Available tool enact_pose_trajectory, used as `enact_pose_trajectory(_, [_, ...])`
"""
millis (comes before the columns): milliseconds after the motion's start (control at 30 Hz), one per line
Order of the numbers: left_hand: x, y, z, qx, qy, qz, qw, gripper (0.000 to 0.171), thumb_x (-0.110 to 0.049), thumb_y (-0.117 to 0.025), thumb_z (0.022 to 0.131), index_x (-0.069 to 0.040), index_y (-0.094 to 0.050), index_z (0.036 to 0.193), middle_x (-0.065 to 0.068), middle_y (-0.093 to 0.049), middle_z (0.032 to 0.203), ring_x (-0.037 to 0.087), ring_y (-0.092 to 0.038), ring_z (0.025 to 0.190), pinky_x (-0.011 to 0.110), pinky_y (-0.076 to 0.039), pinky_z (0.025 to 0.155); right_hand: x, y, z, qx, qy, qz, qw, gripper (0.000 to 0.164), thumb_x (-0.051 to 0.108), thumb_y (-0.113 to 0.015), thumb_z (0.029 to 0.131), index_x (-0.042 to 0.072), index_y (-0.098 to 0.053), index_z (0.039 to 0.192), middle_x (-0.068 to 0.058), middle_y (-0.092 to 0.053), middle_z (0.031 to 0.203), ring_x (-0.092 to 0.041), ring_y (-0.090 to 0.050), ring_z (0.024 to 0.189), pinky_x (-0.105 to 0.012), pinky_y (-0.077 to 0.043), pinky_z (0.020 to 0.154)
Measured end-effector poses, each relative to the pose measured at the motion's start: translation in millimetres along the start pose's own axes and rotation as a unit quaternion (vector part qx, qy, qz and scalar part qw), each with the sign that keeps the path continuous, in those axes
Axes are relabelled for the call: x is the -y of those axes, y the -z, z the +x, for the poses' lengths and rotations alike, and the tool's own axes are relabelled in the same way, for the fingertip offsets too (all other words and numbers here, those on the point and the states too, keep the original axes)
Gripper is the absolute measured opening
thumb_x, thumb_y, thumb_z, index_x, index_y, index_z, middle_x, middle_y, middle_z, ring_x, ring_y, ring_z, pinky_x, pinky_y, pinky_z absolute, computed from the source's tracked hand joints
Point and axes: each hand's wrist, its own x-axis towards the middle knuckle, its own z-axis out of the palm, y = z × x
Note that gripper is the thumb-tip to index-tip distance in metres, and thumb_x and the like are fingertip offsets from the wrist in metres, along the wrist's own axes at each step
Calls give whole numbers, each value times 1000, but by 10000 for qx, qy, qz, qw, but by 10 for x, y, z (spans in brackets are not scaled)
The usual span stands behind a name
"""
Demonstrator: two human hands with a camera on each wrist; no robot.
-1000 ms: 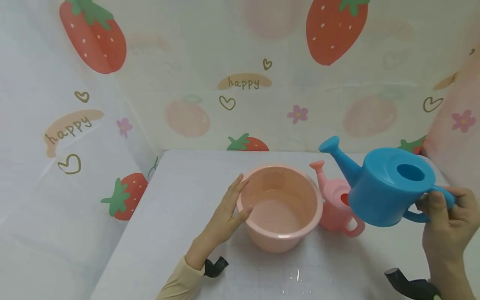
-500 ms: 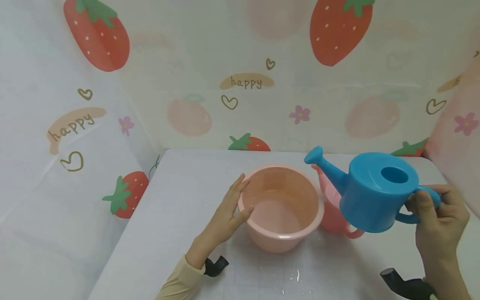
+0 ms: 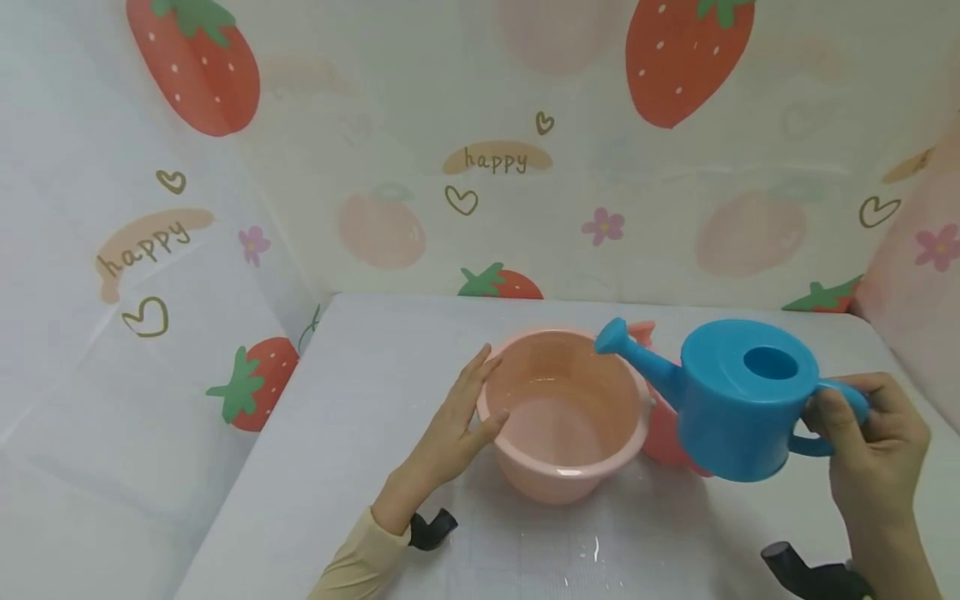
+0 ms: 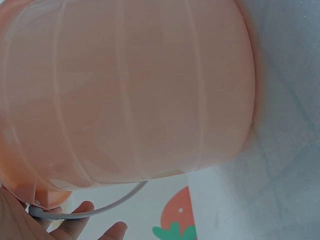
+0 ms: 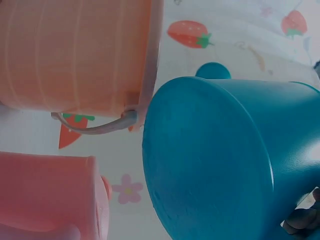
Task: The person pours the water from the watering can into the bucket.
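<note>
A pink bucket [image 3: 551, 487] stands upright on the white table, a faint bright line like a water line on its inner wall. At its left rim, my left hand [image 3: 453, 425] rests with straight fingers, the thumb reaching over the edge. My right hand [image 3: 873, 442] grips the handle of a blue watering can [image 3: 738, 425] by its curled fingers and thumb, holding it up to the bucket's right. The can's spout slants up left, its rose overlapping the bucket's far right rim. Mostly hidden behind it is a pink watering can [image 5: 45, 195].
Small drops of water lie on the white table [image 3: 360, 375] in front of the bucket. A grey bail handle [image 4: 110, 204] hangs at the bucket's side. Strawberry-printed sheeting [image 3: 300, 133] encloses the table at the back and sides.
My right hand has brought the blue watering can left and down, its rose now at the bucket's rim, covering more of the pink can. My left hand stays on the bucket.
</note>
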Motion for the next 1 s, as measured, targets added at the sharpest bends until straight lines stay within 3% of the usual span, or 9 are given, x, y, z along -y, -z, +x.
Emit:
enact_pose_trajectory(400, [-33,18,24,-1,-60,142,9999,65,-53,-39,93,-23,-20,148,-6,-8,155,19,-14,142,57,-26,106,-37,-5,-27,247,-135,-369,9989,7,-19,-50,84,-15,-55,87,-6,-63,73,-9,-54,61,-12,-48,64])
enact_pose_trajectory(600, [-26,18,21,16,-2,107,9999,65,-52,-40,93,-24,-20,148,-6,-8,155,19,-13,142,58,-26,105,-31,3,-45,309,-238,-891,9953,6,-18,-51,83,-15,-55,87,-3,-65,75,-8,-56,63,-11,-48,68])
enact_pose_trajectory(833, [-14,12,10,2,19,75,10000,65,-52,-41,93,-25,-19,148,-6,-7,155,19,-13,142,58,-25,105,-42,5,-42,461,-231,-699,9962,12,-21,-49,82,-13,-56,87,-3,-66,76,-7,-58,65,-11,-49,69])
enact_pose_trajectory(1000, [-15,8,-3,-2,40,57,10000,64,-50,-42,93,-26,-19,148,-6,-7,155,20,-13,142,58,-26,105,-13,4,-49,470,-284,-1095,9925,6,-18,-52,83,-15,-55,87,-5,-65,76,-7,-59,64,-11,-49,69])
